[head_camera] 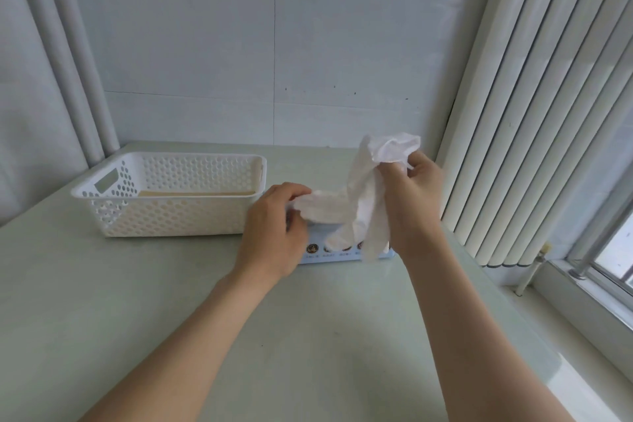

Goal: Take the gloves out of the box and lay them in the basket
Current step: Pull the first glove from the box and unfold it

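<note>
A white translucent glove point(363, 195) hangs stretched between both hands above the pale blue glove box point(337, 255), which lies on the table and is mostly hidden behind the glove and my hands. My right hand point(416, 188) grips the glove's upper end, raised over the box. My left hand point(274, 226) pinches the glove's lower end at the box's left side. The white perforated basket point(171, 212) stands to the left of the box; its inside looks bare.
The pale green table point(137, 319) runs to a wall at the back. White vertical blinds point(534, 113) and a window sill point(582, 301) close off the right side. A curtain point(51, 79) hangs at the far left behind the basket.
</note>
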### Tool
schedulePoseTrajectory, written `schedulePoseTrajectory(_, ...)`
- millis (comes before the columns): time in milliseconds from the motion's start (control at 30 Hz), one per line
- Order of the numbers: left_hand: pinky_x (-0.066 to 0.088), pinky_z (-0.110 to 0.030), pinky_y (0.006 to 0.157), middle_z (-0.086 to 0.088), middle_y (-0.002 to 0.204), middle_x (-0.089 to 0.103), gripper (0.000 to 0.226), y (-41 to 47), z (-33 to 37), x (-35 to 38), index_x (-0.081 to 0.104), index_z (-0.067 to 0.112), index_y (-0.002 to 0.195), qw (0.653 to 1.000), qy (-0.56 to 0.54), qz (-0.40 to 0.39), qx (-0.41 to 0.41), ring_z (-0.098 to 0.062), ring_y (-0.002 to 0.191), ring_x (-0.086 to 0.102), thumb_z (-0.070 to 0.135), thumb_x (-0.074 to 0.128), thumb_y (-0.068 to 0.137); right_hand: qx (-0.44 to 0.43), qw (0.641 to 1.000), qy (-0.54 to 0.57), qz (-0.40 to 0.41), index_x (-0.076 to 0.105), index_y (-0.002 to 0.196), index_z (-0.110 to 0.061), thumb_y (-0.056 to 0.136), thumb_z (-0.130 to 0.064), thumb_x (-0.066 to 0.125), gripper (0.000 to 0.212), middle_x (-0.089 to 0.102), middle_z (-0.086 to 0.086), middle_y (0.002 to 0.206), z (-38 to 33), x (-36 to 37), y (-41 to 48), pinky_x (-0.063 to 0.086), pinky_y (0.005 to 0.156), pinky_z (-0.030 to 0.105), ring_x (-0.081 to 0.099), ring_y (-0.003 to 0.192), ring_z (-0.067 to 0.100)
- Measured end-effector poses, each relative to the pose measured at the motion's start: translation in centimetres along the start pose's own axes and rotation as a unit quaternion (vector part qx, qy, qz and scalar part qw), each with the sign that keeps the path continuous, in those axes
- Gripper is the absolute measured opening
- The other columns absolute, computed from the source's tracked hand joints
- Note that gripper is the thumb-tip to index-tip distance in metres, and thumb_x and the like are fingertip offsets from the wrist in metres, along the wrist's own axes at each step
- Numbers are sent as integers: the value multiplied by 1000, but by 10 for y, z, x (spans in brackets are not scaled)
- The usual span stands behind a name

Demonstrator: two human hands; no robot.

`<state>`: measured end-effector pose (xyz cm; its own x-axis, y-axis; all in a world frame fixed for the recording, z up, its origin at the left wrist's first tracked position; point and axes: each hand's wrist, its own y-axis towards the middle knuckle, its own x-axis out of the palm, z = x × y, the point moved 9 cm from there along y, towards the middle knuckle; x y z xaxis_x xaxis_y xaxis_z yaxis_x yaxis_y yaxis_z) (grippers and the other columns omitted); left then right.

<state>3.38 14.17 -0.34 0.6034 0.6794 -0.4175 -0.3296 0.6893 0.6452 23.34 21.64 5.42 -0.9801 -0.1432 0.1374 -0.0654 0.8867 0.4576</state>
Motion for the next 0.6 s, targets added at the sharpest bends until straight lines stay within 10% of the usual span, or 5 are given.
schedulePoseTrajectory(300,57,-38,83,-2,105,77,49,1,19,-23,71,20,121,958,-276,-47,-63,-20,97,74,56,63,88,57,973,-140,-175,79,95,-15,94,-36,72,22,80,8,85,20,52,-25,64,76,51,79,81,29)
schedulePoseTrajectory(500,55,-36,73,1,89,76,17,1,20,-21,77,20,99,978,-204,-32,-39,-18,86,72,36,72,99,46,953,-229,-192,79,90,-23,89,-47,68,27,79,3,77,32,60,-30,65,70,53,78,75,24)
schedulePoseTrajectory(600,44,-35,63,-6,72,65,36,5,7,-29,70,7,84,980,-188,5,-63,-19,68,58,32,59,107,66,960,-192,-191,73,86,-17,88,-44,81,28,77,13,73,35,59,-29,62,63,49,76,73,36)
